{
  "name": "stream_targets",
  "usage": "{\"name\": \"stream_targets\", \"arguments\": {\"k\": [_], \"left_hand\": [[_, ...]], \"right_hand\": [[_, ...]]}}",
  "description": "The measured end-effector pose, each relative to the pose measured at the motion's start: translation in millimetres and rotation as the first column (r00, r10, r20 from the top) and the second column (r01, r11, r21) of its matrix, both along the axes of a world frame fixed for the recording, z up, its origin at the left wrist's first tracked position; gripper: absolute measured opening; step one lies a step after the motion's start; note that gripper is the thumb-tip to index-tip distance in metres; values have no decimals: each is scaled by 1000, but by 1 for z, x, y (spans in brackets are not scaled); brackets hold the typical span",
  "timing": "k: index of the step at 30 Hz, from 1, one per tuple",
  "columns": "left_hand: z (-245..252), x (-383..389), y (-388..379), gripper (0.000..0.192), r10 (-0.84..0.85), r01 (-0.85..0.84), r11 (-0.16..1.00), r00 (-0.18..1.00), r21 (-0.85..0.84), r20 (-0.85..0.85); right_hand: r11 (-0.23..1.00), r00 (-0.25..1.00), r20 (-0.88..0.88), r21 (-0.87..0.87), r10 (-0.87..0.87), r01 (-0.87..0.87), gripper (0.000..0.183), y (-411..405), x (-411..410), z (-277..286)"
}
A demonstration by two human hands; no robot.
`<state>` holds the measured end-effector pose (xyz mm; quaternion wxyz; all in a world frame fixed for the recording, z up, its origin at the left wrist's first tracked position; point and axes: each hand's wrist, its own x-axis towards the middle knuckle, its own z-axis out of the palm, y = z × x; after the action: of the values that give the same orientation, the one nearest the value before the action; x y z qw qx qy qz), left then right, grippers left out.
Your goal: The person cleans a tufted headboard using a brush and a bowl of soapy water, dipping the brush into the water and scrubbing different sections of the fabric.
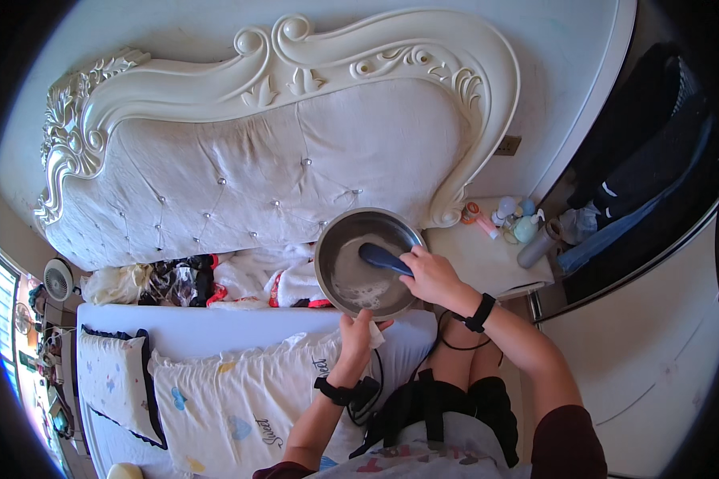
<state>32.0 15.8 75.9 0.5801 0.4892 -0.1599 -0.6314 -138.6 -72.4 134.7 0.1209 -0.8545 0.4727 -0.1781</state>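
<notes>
A round metal basin [328, 257] with cloudy, foamy liquid in it is in front of me, over the edge of the bed. My left hand [358, 340] grips its near rim, and a small piece of white cloth or tissue [376, 336] shows at the fingers. Over the basin, my right hand [431, 276] is closed on a dark blue handled tool [386, 258]. The tool's broad far end is tilted down toward the liquid; its underside is hidden, so I cannot tell whether it has bristles.
Behind the basin rises a tufted, carved headboard [263, 161]. Clothes and bags [183, 280] fill the gap before it. A patterned pillow [114, 383] and a printed cover [233, 407] lie on the bed. Bottles [526, 227] stand on the nightstand [461, 254]. A black cable [378, 383] hangs near my left wrist.
</notes>
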Motion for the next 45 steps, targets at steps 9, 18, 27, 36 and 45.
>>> {"name": "stream_targets", "arguments": {"k": [9, 18, 27, 36, 45], "left_hand": [[4, -1, -1, 30, 48, -47, 998, 999, -45, 18], [1, 7, -5, 29, 57, -55, 997, 998, -50, 38], [8, 18, -9, 27, 70, -69, 998, 997, 7, -25], [8, 22, -7, 29, -6, 6, 1000, 999, -4, -47], [15, 27, -12, 32, 13, -12, 1000, 998, 23, -62]], "right_hand": [[999, 992, -118, -26, -51, 48, 22, -7, -16, 13], [999, 995, -93, 28, -21, 23, 26, 6, -12, 12], [999, 998, -61, 34, 9, -7, 29, -5, 6, 19], [997, 997, -11, -18, 75, -75, 26, -24, 49, 18], [1000, 1000, -27, -31, -1, 0, 27, -20, 15, 38]]}}
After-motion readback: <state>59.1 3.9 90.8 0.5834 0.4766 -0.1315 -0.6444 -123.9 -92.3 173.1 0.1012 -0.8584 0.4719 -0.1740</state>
